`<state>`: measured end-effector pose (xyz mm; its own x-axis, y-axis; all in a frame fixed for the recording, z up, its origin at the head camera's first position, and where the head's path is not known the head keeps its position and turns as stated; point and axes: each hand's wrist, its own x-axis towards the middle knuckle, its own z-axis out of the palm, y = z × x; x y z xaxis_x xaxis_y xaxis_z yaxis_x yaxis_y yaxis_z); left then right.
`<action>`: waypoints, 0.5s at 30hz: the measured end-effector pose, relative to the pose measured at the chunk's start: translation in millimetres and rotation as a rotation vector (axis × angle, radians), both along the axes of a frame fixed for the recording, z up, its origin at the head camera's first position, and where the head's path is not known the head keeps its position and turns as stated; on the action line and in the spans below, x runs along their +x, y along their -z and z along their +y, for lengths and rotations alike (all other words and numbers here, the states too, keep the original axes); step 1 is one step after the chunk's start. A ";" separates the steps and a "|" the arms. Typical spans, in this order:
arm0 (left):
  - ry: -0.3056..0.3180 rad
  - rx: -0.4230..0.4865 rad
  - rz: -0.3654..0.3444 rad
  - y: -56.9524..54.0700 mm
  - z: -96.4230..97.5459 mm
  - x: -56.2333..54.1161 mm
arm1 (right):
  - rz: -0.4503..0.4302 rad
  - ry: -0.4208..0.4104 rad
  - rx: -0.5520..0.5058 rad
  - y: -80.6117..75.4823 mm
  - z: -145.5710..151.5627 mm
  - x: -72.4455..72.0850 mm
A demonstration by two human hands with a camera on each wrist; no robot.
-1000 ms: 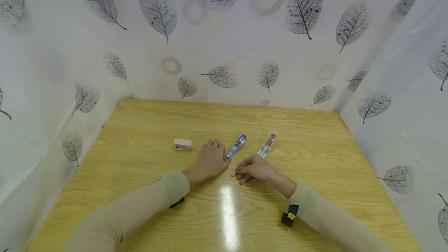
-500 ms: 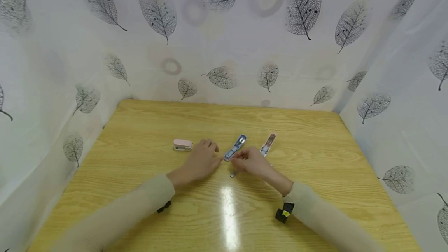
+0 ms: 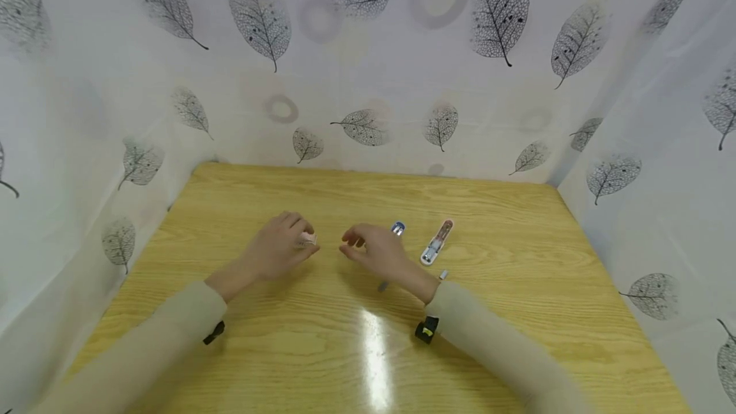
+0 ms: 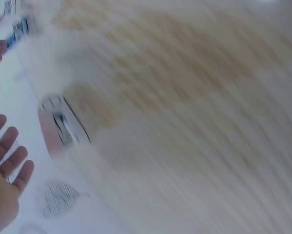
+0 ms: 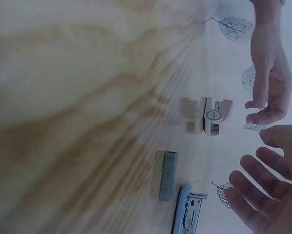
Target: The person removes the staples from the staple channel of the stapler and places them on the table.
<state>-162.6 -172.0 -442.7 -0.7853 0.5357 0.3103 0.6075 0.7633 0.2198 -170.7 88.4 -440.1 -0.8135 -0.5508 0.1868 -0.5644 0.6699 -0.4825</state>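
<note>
My left hand [image 3: 280, 245] hovers above a small pink stapler [image 3: 307, 238], fingers loosely bent, with space between fingers and stapler in the right wrist view. That stapler [image 5: 216, 117] stands upright with its lid down. To its right my right hand [image 3: 376, 251] hangs in the air, fingers relaxed and holding nothing. Partly behind the right hand lies a blue stapler [image 3: 398, 229], folded out flat. A grey strip of staples [image 5: 168, 175] lies near the blue stapler [image 5: 188, 209].
Further right, a pink-and-white stapler [image 3: 436, 245] lies opened out on the wooden table [image 3: 517, 260]. Close to its near end is another short strip of staples [image 3: 443, 275]. A leaf-patterned curtain [image 3: 368, 82] surrounds the table's back and sides.
Both hands have moved left: the left hand from beside the blue stapler to over the pink one, the right from the staple strip past the blue stapler. The staple strip stays on the table.
</note>
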 end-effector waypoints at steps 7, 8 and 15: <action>-0.050 -0.103 -0.025 -0.6 -35.4 -16.4 | 0.153 -0.030 0.201 1.5 -30.4 -15.6; -0.057 -0.112 -0.037 0.1 -39.1 -18.1 | 0.161 -0.037 0.229 2.1 -34.5 -18.2; -0.061 -0.159 -0.066 6.5 -53.0 -21.5 | 0.162 -0.057 0.410 3.8 -54.7 -32.9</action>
